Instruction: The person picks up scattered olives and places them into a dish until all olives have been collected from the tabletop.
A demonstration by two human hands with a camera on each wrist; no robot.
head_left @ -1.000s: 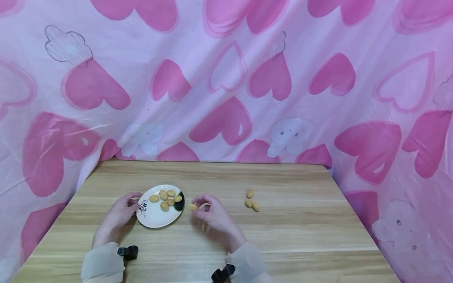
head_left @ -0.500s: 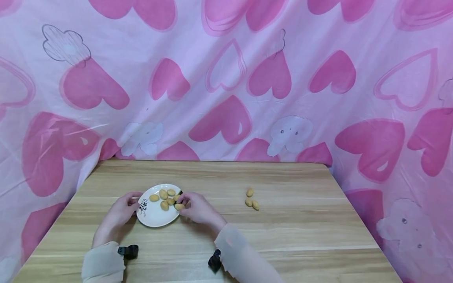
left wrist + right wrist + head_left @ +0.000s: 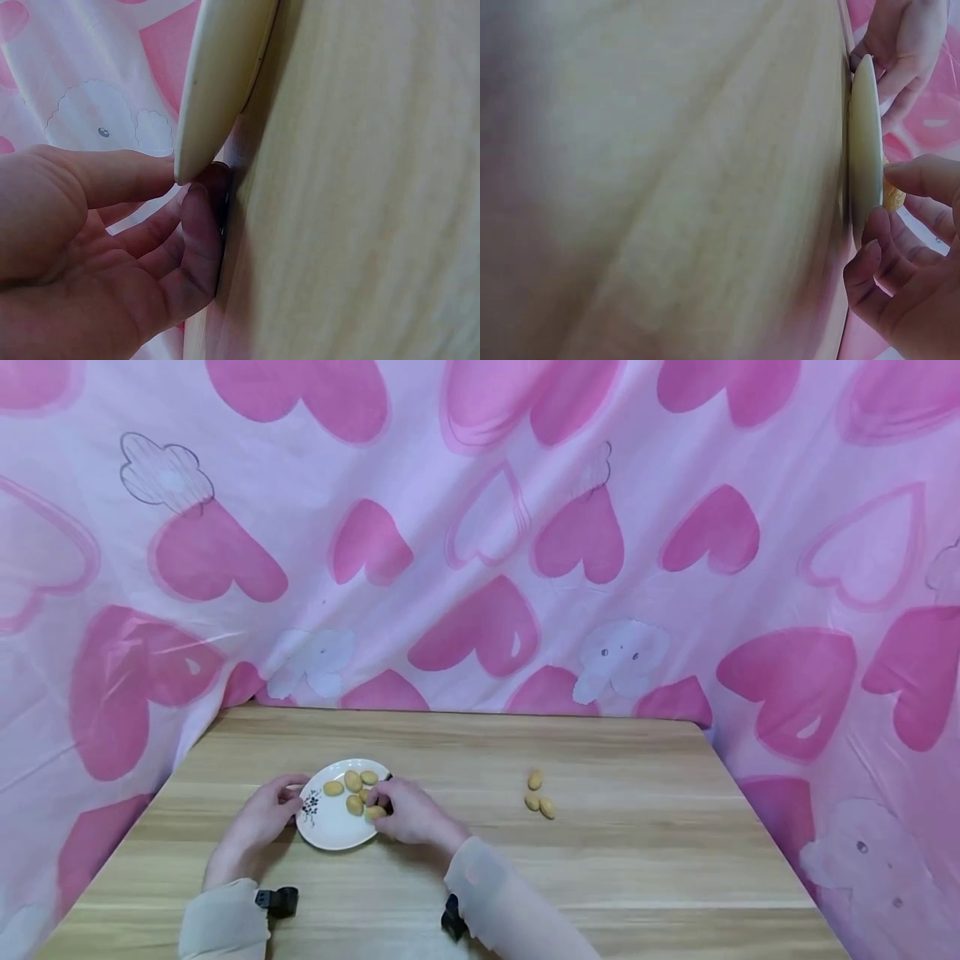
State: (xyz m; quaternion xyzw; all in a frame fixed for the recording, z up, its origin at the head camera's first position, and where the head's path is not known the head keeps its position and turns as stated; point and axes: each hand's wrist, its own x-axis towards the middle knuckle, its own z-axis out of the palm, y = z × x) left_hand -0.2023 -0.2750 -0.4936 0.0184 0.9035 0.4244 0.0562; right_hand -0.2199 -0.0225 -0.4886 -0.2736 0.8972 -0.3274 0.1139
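Note:
A white plate [image 3: 330, 833] with a dark floral print and a dark patch at its right rim lies at the table's left. My left hand [image 3: 257, 814] grips its left rim, the thumb on top and fingers curled under the edge in the left wrist view. My right hand [image 3: 411, 812] reaches over the right rim and pinches a tan, oval, nut-like piece [image 3: 374, 812] low over the plate. In the right wrist view this piece [image 3: 893, 196] sits between thumb and fingers, right at the plate's surface. Several similar pieces [image 3: 352, 781] lie on the plate, some partly hidden by the right hand.
Three more tan oval pieces [image 3: 533, 802] lie close together on the wooden table [image 3: 637, 843], right of the plate. A pink heart-patterned cloth [image 3: 472, 618] hangs behind the table and along its sides. A black camera band is on each wrist.
My right hand has moved left from beside the plate to over its right part, carrying the pinched piece. My left hand keeps its grip on the rim. The head view has shifted slightly.

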